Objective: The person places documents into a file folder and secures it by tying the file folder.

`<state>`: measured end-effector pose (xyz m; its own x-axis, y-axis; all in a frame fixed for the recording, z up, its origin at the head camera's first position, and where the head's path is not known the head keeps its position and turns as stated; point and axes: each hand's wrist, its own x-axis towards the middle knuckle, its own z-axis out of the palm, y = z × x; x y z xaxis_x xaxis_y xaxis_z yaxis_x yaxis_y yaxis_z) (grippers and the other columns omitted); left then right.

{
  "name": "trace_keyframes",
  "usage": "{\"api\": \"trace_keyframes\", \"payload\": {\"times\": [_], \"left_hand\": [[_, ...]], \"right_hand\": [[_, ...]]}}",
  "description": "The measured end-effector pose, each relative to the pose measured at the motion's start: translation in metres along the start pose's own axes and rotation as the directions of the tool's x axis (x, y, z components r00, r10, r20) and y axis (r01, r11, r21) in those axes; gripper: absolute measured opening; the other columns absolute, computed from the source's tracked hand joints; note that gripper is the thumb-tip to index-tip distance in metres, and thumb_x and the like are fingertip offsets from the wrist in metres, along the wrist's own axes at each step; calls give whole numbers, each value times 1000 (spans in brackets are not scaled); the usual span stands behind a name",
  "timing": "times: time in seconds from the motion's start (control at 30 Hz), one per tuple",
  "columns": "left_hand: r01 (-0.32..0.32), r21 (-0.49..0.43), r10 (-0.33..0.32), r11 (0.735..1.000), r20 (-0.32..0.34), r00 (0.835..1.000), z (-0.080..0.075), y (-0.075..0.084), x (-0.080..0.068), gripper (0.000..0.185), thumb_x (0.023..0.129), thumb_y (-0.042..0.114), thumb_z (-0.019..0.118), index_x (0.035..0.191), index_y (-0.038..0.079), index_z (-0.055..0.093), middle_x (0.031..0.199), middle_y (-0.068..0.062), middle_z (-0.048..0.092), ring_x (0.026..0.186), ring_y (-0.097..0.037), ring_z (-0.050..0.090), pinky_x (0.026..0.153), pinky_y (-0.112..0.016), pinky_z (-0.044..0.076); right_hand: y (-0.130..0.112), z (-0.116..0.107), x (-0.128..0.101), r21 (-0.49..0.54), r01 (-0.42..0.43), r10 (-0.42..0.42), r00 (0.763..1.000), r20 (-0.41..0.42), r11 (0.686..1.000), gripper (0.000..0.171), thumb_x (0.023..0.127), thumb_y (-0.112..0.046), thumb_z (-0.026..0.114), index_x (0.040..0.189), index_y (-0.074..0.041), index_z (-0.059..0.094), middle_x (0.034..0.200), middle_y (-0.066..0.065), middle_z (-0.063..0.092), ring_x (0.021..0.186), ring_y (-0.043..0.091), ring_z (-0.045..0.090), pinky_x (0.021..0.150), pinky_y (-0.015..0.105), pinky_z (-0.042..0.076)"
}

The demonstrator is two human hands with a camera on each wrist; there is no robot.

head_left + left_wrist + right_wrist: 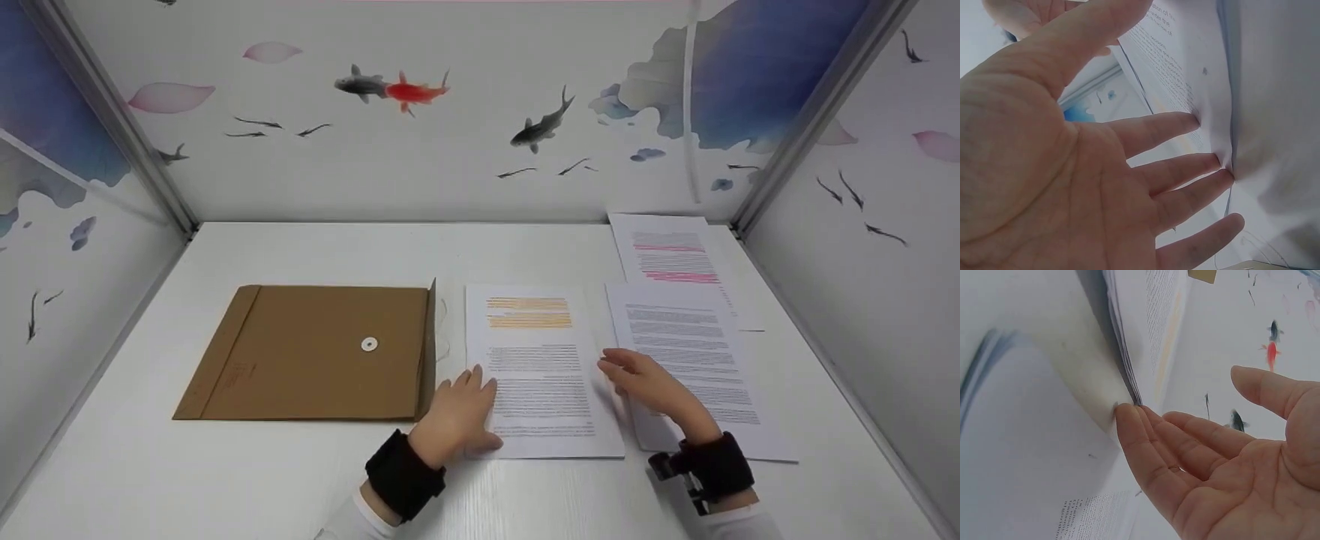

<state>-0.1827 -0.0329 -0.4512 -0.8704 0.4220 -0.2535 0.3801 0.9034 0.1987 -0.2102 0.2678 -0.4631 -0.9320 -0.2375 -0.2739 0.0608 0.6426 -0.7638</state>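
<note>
A stack of printed paper [536, 397] with orange-highlighted lines lies between my two hands. My left hand [457, 420] rests at its left edge, fingers spread and fairly straight; the left wrist view shows the fingertips [1193, 119] against the sheets' side. On the other side, my right hand [656, 386] has its fingertips at the stack's right edge. In the right wrist view those fingers [1145, 444] are extended together, touching the edge of the layered sheets, with the thumb [1261, 391] held apart. Neither hand grips anything.
Left of the stack lies a brown document envelope [315, 360] with a white button [369, 344], its flap [427, 360] standing up on the right. A second printed stack [690, 337] sits under my right forearm's side, overlapping pink-highlighted sheets [667, 247] behind it. Patterned walls enclose the table.
</note>
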Motion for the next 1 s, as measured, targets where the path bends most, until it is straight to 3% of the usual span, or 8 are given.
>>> {"api": "trace_keyframes", "payload": {"times": [0.17,0.47,0.73,1.0], "left_hand": [[-4,5,4,1000,4,1000,3,-1,2,85,80,42,85,148,4,52,157,-21,47,146,-34,48,115,-51,45],[-8,1,8,1000,7,1000,-1,-1,2,87,78,42,87,148,4,51,158,-22,47,146,-35,48,113,-53,46],[-12,3,12,1000,-2,1000,6,-4,6,85,79,42,86,148,4,52,157,-22,47,145,-35,49,113,-53,47],[-6,3,6,1000,3,1000,1,-2,1,85,80,42,85,148,4,52,157,-22,47,146,-34,48,114,-52,46]], "right_hand": [[2,0,3,48,-36,36,999,-3,998,65,109,-34,47,152,13,34,147,36,51,121,40,66,100,47,55],[4,1,9,252,-78,79,997,7,965,66,108,-32,49,155,10,29,152,34,44,129,37,60,101,41,57],[8,2,9,224,-85,90,996,-10,971,72,107,-35,51,158,7,23,153,35,41,126,36,62,101,41,56],[9,4,11,220,-90,82,996,43,971,71,107,-33,52,157,9,24,146,32,49,102,17,63,86,29,54]]}}
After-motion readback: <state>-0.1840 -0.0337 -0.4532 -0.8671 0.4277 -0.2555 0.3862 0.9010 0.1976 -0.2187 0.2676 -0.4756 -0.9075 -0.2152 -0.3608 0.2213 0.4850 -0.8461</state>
